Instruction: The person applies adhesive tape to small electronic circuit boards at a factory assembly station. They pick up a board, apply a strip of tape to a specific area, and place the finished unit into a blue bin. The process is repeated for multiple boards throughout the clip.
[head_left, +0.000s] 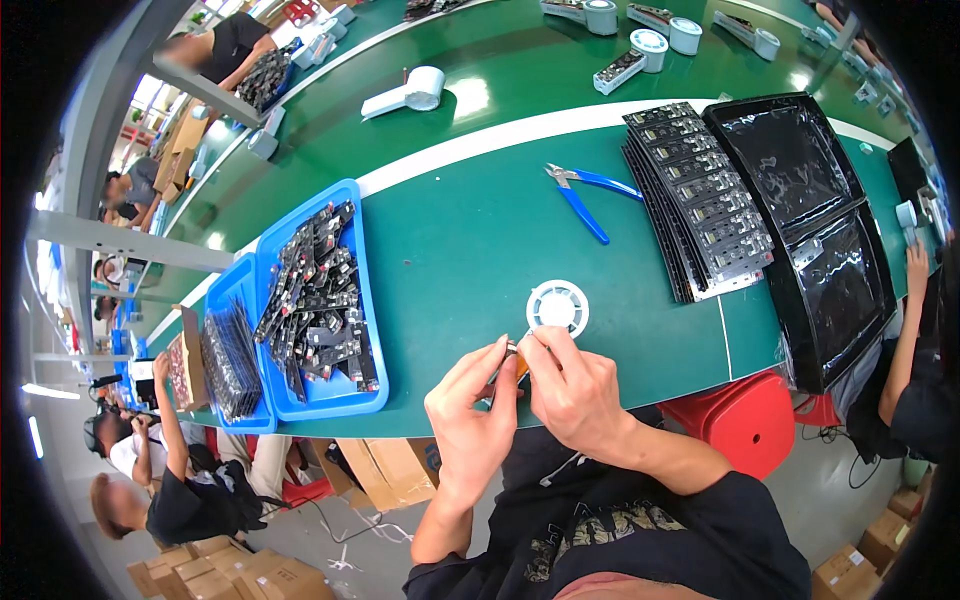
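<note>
Near the table's front edge, my left hand (472, 405) pinches a small dark piece (511, 349) with a pale end, mostly hidden by the fingers. My right hand (575, 390) meets it there, thumb and fingertips pressed together; what they hold is hidden. A bit of orange shows between the two hands. Just beyond the right fingertips lies a white, spoked plastic disc (558, 308). To the left, a blue tray (375, 392) holds a heap of small black circuit boards (320, 300). Blue-handled cutters (585, 200) lie with handles spread, farther off to the right.
Stacked black circuit-board panels (700, 190) stand at the right, beside a black tray (815, 250). A second blue tray (262, 415) adjoins the first. White round-headed devices (420, 90) rest on the green belt beyond. A red stool (740, 425) stands under the table edge; co-workers sit on both sides.
</note>
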